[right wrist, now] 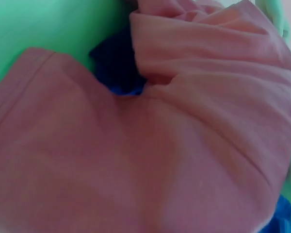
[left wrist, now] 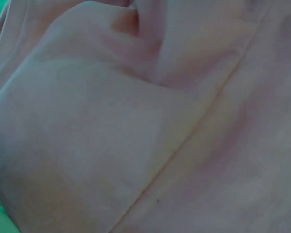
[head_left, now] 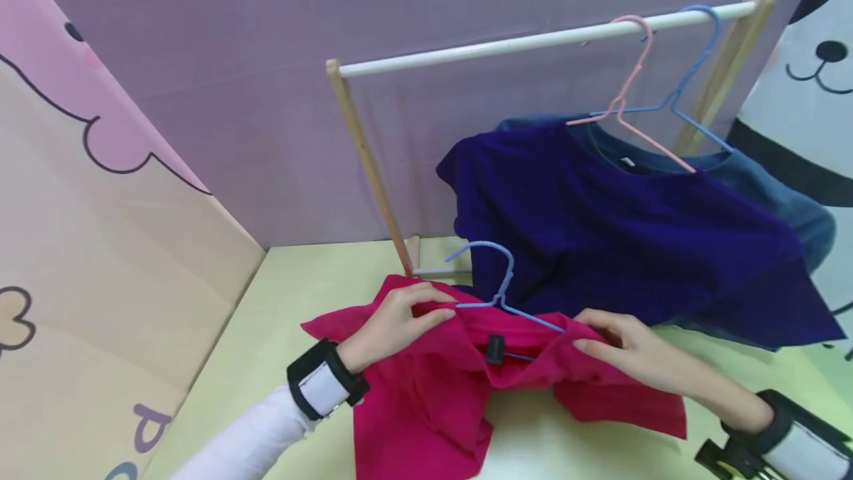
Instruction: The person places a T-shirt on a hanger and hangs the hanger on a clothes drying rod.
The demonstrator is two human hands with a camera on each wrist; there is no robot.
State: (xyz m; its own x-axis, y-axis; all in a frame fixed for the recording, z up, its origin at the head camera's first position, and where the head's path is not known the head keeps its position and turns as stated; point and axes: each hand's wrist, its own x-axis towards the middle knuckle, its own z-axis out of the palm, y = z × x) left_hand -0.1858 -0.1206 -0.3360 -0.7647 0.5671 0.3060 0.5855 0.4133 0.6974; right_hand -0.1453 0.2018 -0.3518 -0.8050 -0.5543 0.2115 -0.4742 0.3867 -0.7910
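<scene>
A red T-shirt (head_left: 420, 384) is held up over the table, with a light blue hanger (head_left: 504, 295) set inside its neck opening. The hanger's hook stands up above the collar, and a black label (head_left: 494, 350) shows at the neckline. My left hand (head_left: 408, 319) pinches the shirt's shoulder by the hanger's left arm. At the other shoulder, my right hand (head_left: 623, 347) grips the cloth near the hanger's right arm. Both hanger ends are hidden under fabric. Shirt cloth (left wrist: 136, 126) fills the left wrist view; a sleeve (right wrist: 63, 145) spreads across the right wrist view.
Behind the red shirt stands a clothes rack with a white rail (head_left: 466, 55) and wooden posts. A dark purple shirt (head_left: 600, 221) on a pink hanger (head_left: 629, 87) and a teal shirt (head_left: 809, 221) on a blue hanger (head_left: 693, 69) hang at its right. Printed panels border the pale table (head_left: 266, 347).
</scene>
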